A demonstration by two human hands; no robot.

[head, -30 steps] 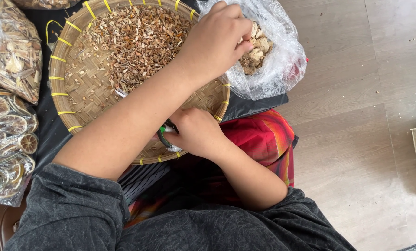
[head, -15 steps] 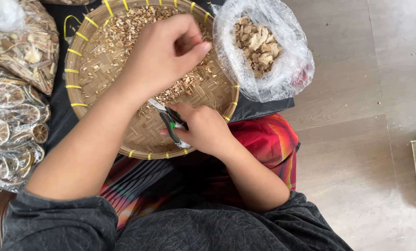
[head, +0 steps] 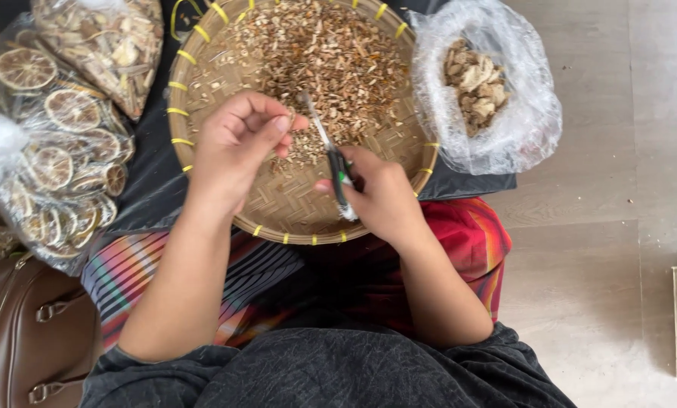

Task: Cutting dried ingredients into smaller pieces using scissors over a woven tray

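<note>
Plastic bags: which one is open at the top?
The clear bag of pale dried root chunks, right of the woven tray. The dried citrus slice bag and bark-chip bag look closed.

home floor workspace: wood-look floor (head: 580, 249), woven tray (head: 278, 204), bagged dried citrus slices (head: 55, 151), brown handbag (head: 29, 340).

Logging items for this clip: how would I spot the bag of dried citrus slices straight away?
Start at the round woven tray on the person's lap. Left of it, past the left hand, lie two clear bags; the citrus bag is the nearer, lower one. It alone holds flat round slices with spoked centres, while the other bags hold irregular chunks.
</note>
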